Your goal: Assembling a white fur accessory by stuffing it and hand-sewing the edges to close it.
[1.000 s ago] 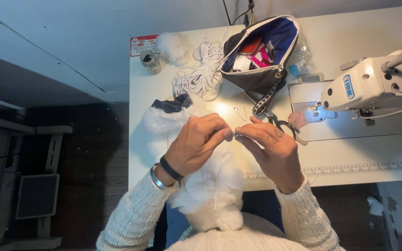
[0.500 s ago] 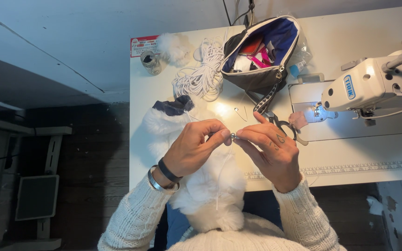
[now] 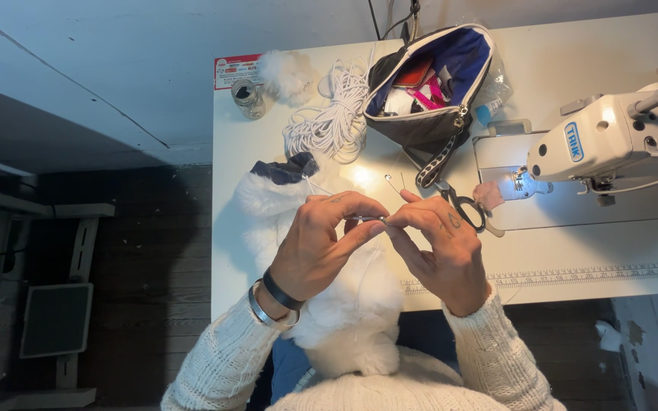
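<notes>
While both hands' fingers pinch a small metal piece (image 3: 375,219), red rectangular label (image 3: 236,71) at table corner.

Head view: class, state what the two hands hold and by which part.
A small metal piece, pinched at either end between the left hand and right hand fingertips; its kind cannot be told.

White table (image 3: 573,46) w/ lit sewing machine (image 3: 611,144) — dark wood floor (image 3: 154,251), pale wall (image 3: 116,61) at left.
</notes>
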